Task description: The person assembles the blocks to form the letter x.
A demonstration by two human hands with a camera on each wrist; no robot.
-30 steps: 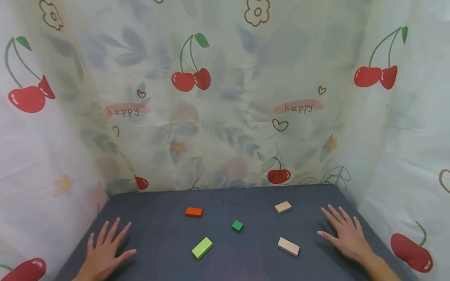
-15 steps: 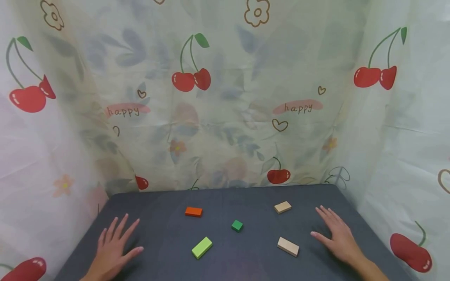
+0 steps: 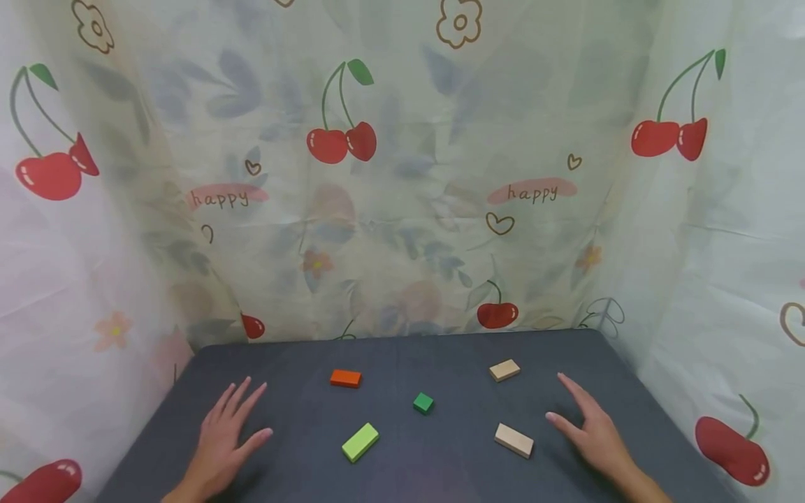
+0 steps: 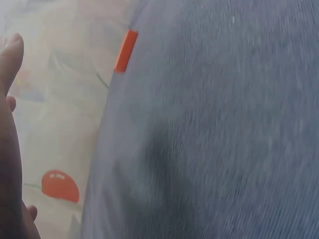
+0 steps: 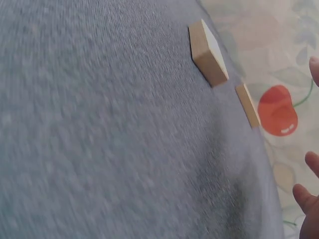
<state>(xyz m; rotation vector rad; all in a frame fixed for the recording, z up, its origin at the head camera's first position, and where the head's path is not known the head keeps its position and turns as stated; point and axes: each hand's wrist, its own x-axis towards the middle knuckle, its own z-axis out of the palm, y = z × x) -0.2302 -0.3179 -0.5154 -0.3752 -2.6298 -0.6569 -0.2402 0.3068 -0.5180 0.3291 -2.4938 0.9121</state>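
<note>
My left hand (image 3: 225, 436) hovers over the left side of the dark cloth-covered table with its fingers straight and nothing in them. Nearest to it are a lime-green block (image 3: 360, 442) and an orange-red block (image 3: 346, 378); the orange-red one also shows in the left wrist view. On the right, my right hand (image 3: 594, 429) is held above the cloth, thumb apart from the extended fingers, holding nothing. Just left of it lies a pale wooden block (image 3: 513, 441), and a second wooden block (image 3: 504, 370) lies farther back. A small green block (image 3: 423, 403) sits between the two groups.
The dark table (image 3: 428, 475) has rounded back corners. A pale curtain (image 3: 402, 230) printed with cherries, flowers and the word "happy" hangs behind it and along both sides. Hand shadows fall on the cloth.
Both hands have moved inward, the left one to the right and the right one to the left. Their fingers have drawn closer together. The blocks have stayed in place.
</note>
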